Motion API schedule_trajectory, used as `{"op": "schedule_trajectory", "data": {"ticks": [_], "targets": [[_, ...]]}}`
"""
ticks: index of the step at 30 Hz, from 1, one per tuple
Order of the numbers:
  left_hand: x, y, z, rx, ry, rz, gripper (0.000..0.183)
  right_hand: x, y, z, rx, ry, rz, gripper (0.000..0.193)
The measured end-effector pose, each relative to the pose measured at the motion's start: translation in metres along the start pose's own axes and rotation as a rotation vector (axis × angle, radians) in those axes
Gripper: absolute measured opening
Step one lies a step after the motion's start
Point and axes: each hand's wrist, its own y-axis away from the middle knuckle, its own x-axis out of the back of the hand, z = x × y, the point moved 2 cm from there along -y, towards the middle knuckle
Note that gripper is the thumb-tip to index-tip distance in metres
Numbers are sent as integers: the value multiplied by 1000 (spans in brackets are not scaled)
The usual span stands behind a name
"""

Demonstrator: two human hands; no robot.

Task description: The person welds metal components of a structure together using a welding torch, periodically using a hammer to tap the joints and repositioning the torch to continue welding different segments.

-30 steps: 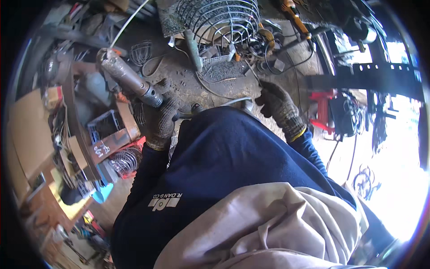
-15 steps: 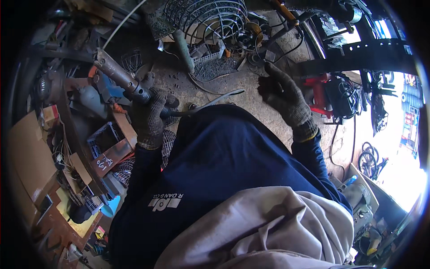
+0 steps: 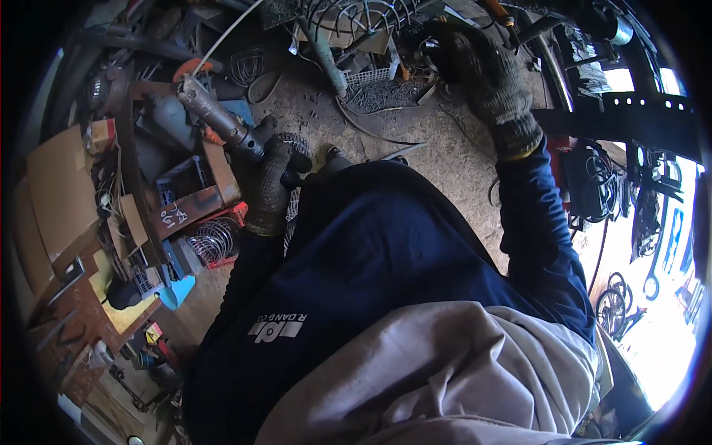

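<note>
My left hand, in a grey knit work glove, is closed round the handle end of a welding electrode holder, a worn, tubular metal piece. From its far tip a long, thin, pale rod slants up and right. My right hand, gloved the same way, reaches forward at the far right of the floor, close to a wire cage guard. Its back and wrist show, but the fingers lie in dark shadow, so their grip cannot be made out.
A white plastic basket and dark scrap lie ahead on the floor, with a cable running across. On the left stand a rusty metal box, wire coils and cardboard. A dark perforated beam juts in from the right.
My right hand has moved forward and up from beside my knee toward the wire cage. My left hand keeps its hold on the electrode holder. The view has shifted slightly.
</note>
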Motion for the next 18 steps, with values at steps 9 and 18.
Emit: {"op": "schedule_trajectory", "data": {"ticks": [9, 18], "targets": [[-1, 2, 1, 97, -89, -6, 55, 1, -69, -35, -196, 67, -164, 20], [38, -41, -15, 77, -93, -142, 33, -36, -108, -28, -79, 311, -317, 24]]}}
